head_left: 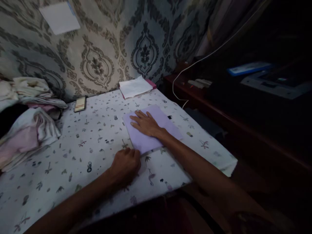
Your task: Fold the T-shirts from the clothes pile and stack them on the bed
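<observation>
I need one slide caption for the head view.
Right hand spread flat on lilac paper, left fist at its nearest corner.

"Can you read any words or numbers?"
"No, I can't read any."
"What about the paper (60, 19) on the wall (97, 45)?"
"I can't read anything on it."
"And the little yellow thing (80, 104) near the clothes (29, 126)?"
"That's all blurry squares."
</observation>
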A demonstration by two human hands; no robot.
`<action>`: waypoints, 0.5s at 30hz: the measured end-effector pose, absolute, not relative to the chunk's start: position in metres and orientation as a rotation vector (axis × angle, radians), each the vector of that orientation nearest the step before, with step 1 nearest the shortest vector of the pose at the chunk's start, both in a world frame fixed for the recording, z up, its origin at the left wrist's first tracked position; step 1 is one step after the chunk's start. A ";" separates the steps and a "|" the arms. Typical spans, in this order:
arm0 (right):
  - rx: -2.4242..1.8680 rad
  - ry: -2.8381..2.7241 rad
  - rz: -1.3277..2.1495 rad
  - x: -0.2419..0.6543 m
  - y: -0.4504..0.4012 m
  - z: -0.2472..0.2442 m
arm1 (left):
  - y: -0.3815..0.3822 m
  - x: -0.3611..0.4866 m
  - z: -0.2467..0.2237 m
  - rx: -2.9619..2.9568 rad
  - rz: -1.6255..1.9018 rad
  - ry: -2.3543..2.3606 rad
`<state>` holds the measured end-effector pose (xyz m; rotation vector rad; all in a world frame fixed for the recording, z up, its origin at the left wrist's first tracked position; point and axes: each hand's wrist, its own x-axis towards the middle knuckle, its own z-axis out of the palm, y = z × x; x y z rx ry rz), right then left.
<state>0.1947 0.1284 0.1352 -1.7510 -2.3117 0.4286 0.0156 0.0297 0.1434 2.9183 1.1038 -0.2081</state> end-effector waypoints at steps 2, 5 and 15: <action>-1.761 -2.319 0.414 0.194 0.128 0.136 | 0.027 0.013 0.146 2.911 -0.273 1.035; -1.765 -2.312 0.415 0.195 0.127 0.139 | 0.027 0.003 0.150 2.843 -0.163 1.042; -1.850 -2.251 0.374 0.225 0.140 0.143 | 0.117 0.052 0.146 2.658 0.426 1.330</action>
